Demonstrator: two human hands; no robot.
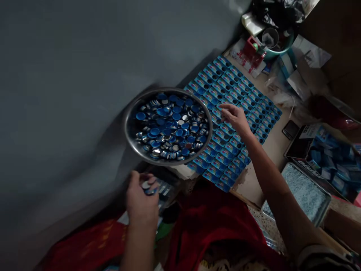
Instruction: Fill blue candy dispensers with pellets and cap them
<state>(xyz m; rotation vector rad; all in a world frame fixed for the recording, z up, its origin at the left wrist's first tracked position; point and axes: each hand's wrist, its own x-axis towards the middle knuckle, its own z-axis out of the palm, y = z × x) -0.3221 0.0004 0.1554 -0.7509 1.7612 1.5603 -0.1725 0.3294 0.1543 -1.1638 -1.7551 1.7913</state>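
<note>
My left hand [143, 197], slightly blurred, is curled around several small round blue-and-silver tins [146, 185] below the metal bowl's near edge. The wide bowl [130, 141] holds a heap of the same tins [160, 121]. To its right, rows of blue cards [225, 153] cover part of the table. Nearer cards carry blue discs in their round spots, while many farther ones show dark circles. My right hand [235, 118] is over the middle of these cards, its index finger stretched out and its fingers apart. No tin shows in it.
On the right stand a metal tray [301, 192] of pale blue granules and a black box [304, 141] of blue packets. A dark phone-like object [290, 130] lies near the cards. A teal basin [279, 52] and a red tape dispenser [253, 51] are at the back. A grey wall [70, 94] borders the left.
</note>
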